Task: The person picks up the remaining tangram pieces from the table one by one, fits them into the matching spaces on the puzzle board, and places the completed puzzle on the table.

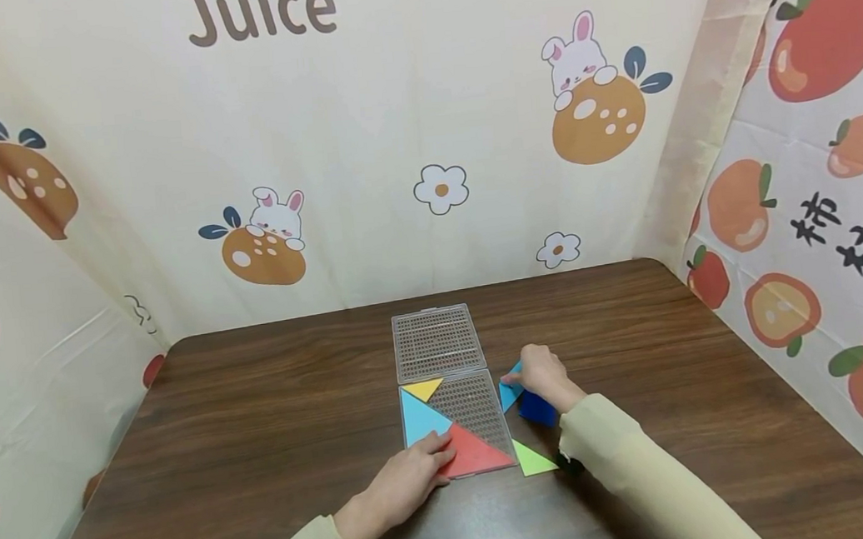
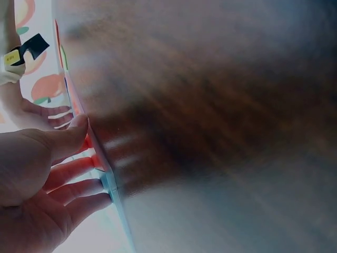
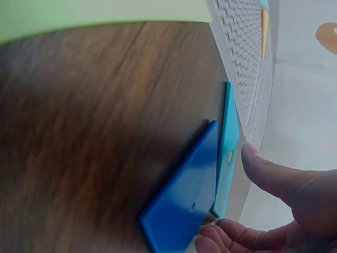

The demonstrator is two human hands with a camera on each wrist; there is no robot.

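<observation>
Low in the middle of the head frame, the left hand (image 1: pixel 404 480), fingers spread and resting on the red triangle (image 1: pixel 476 452). Right of middle, the right hand (image 1: pixel 546 374), thumb and fingers bent close about a small light blue tile (image 3: pixel 229 134); hard to tell from here if pinching it or only near. Just beside that, a dark blue tile (image 3: pixel 181 187). A bit lower in the frame, a lime green triangle (image 1: pixel 533 459). Already in the clear case (image 1: pixel 477 402): the red triangle, a big light blue triangle (image 1: pixel 421 420) and, at upper left, a yellow triangle (image 1: pixel 422 389). About half done, by the look of it: three in, at least three left out on the wooden table (image 1: pixel 276 414), and a bare spot at the case's upper right. Above, near the middle of the frame, the lid (image 1: pixel 438 344), folded out flat.
</observation>
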